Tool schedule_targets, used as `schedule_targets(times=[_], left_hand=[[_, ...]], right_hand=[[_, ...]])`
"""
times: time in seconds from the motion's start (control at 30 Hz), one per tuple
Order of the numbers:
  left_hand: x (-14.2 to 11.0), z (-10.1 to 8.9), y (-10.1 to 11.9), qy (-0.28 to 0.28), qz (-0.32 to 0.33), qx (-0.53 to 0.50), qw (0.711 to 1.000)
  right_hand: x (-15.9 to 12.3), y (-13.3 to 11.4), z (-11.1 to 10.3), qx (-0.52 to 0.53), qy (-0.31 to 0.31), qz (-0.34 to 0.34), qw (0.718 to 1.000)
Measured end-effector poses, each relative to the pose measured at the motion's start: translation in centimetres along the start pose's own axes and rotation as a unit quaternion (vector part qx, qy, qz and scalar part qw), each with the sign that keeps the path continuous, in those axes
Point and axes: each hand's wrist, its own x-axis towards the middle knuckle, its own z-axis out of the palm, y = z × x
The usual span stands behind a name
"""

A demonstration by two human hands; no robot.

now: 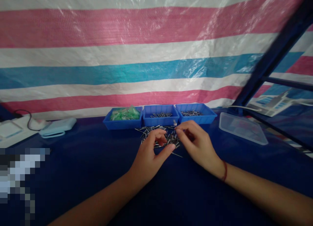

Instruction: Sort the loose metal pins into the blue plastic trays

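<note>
A heap of thin metal pins (156, 132) lies on the dark blue table cover (97, 160), just in front of three blue trays. My left hand (150, 154) rests over the near side of the heap, thumb and curled fingers pinched together at the pins. My right hand (195, 143) is beside it, fingers closed on a small pale piece (175, 123) held upright above the heap. The left tray (123, 116) holds green plastic parts. Metal pins fill the middle tray (160, 115) and the right tray (194, 113).
A clear plastic lid (242, 128) lies to the right of the trays. At far left sit a pale blue case (57, 126), a black cable and white items. A striped tarpaulin (146, 56) hangs behind. A dark blue frame post (274, 53) slants at right.
</note>
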Motion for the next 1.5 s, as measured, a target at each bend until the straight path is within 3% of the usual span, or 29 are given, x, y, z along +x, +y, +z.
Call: schedule_targets(times=[0.07,0.13,0.23,0.37,0.57,0.67,0.8,0.9,1.2,1.5], left_hand=[[-0.1,0.2,0.0,-0.024,0.020,0.051,0.998],[-0.2,0.3,0.1,-0.069,0.053,0.129,0.988],[-0.4,0.4,0.4,-0.126,0.078,0.232,0.961],[-0.6,0.3,0.7,-0.140,0.070,0.270,0.950],[-0.6,0.3,0.6,-0.134,0.049,0.257,0.956],[-0.3,0.2,0.3,-0.095,0.025,0.212,0.972],[0.1,0.0,-0.2,-0.025,-0.006,0.118,0.993],[0.3,-0.1,-0.4,-0.020,0.001,0.070,0.997],[0.3,0.0,-0.3,-0.042,-0.019,0.026,0.999],[0.4,0.0,0.0,-0.044,-0.010,0.046,0.998]], right_hand=[[1.3,1.8,-0.9,-0.062,0.087,0.035,0.994],[2.5,3.7,-1.9,-0.120,0.127,0.075,0.982],[3.1,5.5,-2.7,-0.182,0.130,0.119,0.968],[2.4,5.1,-2.1,-0.154,0.101,0.113,0.976],[0.7,2.6,-0.5,-0.075,-0.015,0.034,0.997],[0.2,1.6,-0.4,-0.045,-0.037,0.004,0.998],[-0.5,0.6,-0.2,0.005,-0.087,-0.001,0.996],[-0.9,0.2,0.1,0.041,-0.119,0.009,0.992],[-1.3,-0.7,0.6,0.133,-0.110,0.095,0.980],[-1.3,-0.6,0.6,0.154,-0.107,0.098,0.977]])
